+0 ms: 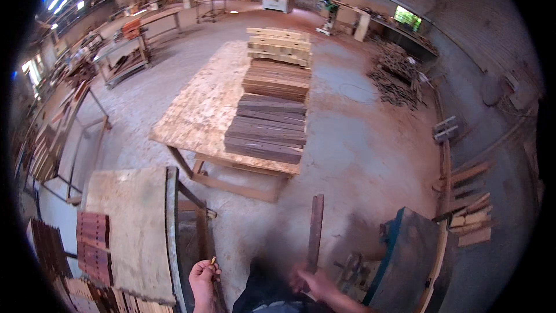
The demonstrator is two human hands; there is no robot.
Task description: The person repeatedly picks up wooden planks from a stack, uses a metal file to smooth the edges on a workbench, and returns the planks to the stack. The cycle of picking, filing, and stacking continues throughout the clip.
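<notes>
My left hand (202,278) is closed in a pinch beside the near table, with a small yellowish, brass-coloured piece (213,260) between thumb and fingers; its kind is too small to make out. In front of my body, my right hand (315,282) grips the lower end of a long, narrow, dark brown wooden strip (316,229). The strip points away from me and its far end is free. Some blur covers the right fingers. Left of my left hand, reddish-brown wooden pieces (92,249) with holes lie on a pale board-topped table (139,229).
Ahead stands a wooden table (197,104) bearing stacked dark strips (266,130), brown strips (277,78) and pale strips (279,46). Close on my right is a dark-topped machine (408,258) with a teal edge. Scrap wood (399,72) lies heaped along the right wall.
</notes>
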